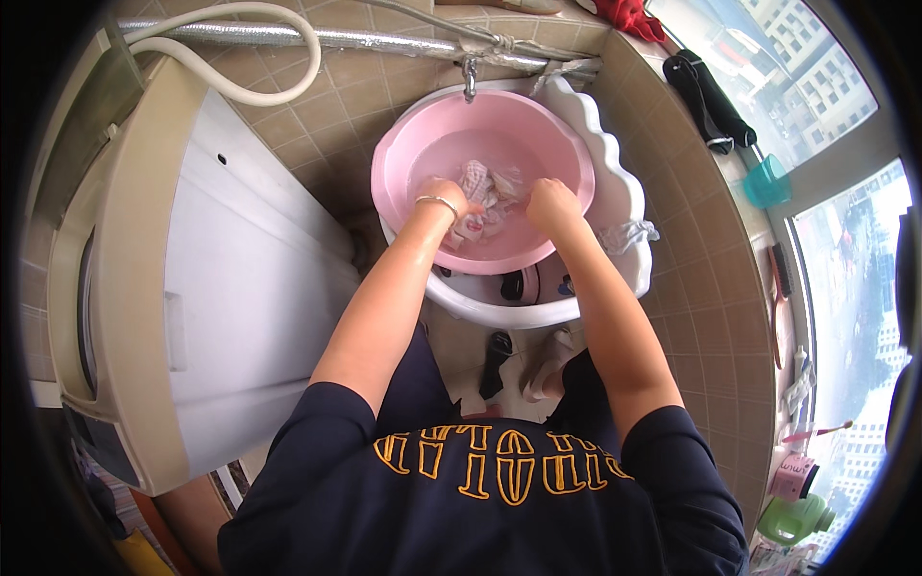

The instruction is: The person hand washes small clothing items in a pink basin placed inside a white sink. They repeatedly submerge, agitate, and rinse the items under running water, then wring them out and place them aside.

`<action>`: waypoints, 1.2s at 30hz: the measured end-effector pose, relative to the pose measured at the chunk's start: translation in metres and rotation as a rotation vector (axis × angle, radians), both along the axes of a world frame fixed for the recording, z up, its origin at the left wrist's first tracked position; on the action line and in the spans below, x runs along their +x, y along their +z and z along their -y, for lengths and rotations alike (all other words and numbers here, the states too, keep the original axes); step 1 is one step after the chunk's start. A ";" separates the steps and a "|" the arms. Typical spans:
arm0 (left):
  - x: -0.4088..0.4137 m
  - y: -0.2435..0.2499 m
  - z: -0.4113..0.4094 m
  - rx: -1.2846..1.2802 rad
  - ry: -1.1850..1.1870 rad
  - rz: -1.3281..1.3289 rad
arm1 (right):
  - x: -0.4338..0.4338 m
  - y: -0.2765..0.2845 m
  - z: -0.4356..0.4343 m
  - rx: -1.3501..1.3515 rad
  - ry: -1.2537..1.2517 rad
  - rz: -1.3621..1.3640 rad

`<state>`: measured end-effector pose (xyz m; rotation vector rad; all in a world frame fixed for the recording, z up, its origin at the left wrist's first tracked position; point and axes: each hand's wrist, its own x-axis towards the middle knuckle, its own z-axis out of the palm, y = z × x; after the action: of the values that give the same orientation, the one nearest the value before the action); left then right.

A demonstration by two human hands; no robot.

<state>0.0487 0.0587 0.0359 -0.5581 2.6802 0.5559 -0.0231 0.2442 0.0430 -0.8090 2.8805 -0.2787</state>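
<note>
A pink plastic basin (389,162) stands in a white washbasin (497,315), with water in it. In the water lies a bunched, pale patterned cloth (477,180), crumpled and wet. My left hand (442,193), with a bangle on its wrist, is at the cloth's left side and grips its edge near the thumb. Over the basin's right side, my right hand (552,204) is curled beside the cloth. Its fingertips are hidden behind the back of the hand, so whether they pinch any fabric is unclear.
A metal tap (470,78) projects over the basin's far rim. To the left stands a white washing machine (238,266). A pale wet cloth (628,236) hangs on the washbasin's right edge. The right-hand windowsill holds a teal cup (768,181), a brush (779,295) and a green bottle (792,520).
</note>
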 end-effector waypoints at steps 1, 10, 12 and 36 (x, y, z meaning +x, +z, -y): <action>-0.003 -0.005 -0.001 0.010 -0.005 0.005 | -0.009 -0.006 0.015 0.107 -0.061 -0.002; -0.014 -0.059 0.005 0.196 0.094 -0.027 | -0.010 -0.069 0.078 0.295 -0.193 0.349; -0.018 -0.038 0.002 0.372 0.140 0.061 | -0.042 -0.102 0.071 0.252 -0.052 0.358; -0.016 -0.030 0.013 0.379 -0.049 -0.126 | -0.065 -0.005 0.029 -0.240 -0.171 0.148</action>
<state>0.0326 0.0456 0.0057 -0.3588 2.5960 1.0847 -0.0880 0.2149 0.0383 -0.5469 2.8128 -0.6839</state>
